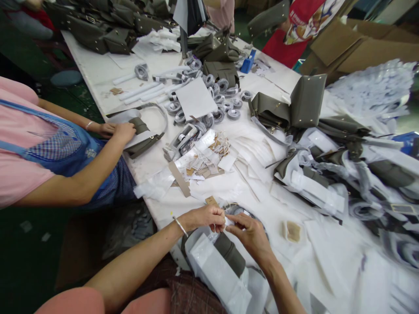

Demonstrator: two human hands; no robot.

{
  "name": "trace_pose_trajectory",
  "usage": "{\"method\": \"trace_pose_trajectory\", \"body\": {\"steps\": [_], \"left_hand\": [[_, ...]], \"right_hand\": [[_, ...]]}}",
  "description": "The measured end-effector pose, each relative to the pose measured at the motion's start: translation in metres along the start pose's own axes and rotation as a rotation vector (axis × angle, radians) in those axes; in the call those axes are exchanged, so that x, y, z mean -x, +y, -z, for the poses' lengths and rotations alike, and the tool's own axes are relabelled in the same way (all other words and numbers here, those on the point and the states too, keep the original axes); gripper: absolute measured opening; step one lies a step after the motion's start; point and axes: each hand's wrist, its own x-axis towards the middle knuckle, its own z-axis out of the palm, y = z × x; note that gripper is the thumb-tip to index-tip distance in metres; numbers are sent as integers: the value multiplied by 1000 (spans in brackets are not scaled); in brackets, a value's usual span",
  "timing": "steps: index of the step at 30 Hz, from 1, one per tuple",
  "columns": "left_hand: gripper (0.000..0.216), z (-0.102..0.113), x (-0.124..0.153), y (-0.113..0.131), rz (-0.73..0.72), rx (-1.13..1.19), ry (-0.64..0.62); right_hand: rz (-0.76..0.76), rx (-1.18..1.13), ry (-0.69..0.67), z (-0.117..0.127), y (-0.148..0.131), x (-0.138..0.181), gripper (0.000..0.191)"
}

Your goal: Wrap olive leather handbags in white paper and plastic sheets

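In the head view, my left hand (207, 216) is closed in a pinch, with a brown hang tag (211, 200) and thin string at its fingers. My right hand (250, 233) meets it fingertip to fingertip, its thumb and forefinger closed on a small white tag (229, 221). Directly below both hands lies an olive-grey handbag (231, 253), partly covered by white wrapping (214, 266). The bag's strap curves behind my hands, mostly hidden by them. Where the string runs between my fingertips is too small to make out.
Loose tags (209, 161) and a cardboard strip (179, 179) lie ahead. Wrapped straps (218, 115) fill the table's middle. Wrapped handbags (310, 183) crowd the right, near a small tray (293, 231). At left, a co-worker's hands (119, 131) handle another bag (140, 141).
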Motion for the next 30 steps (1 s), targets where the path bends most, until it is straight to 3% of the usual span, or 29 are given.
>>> {"method": "trace_pose_trajectory", "body": {"steps": [4,7,11,15,22,27,30], "left_hand": [[41,0,0,-7,-6,116,-29],[48,-7,0,-12,-126,224,6],[53,-19,-7,-15,-297,85,165],[50,-29,-10,-16,-304,123,189],[40,-39,2,-11,-311,-89,262],[50,-38,-3,-17,-218,81,253],[50,-32,-4,-16,-208,169,326]], "right_hand": [[-4,-13,-8,0,-5,-1,18],[-149,-285,48,-4,-5,-3,26],[-273,-698,195,-9,-9,-9,35],[-331,-875,273,-9,-14,-12,39],[-384,-789,276,-8,-14,-8,44],[-351,-632,251,-6,-9,-9,43],[-304,-475,281,6,-30,-3,46]]}}
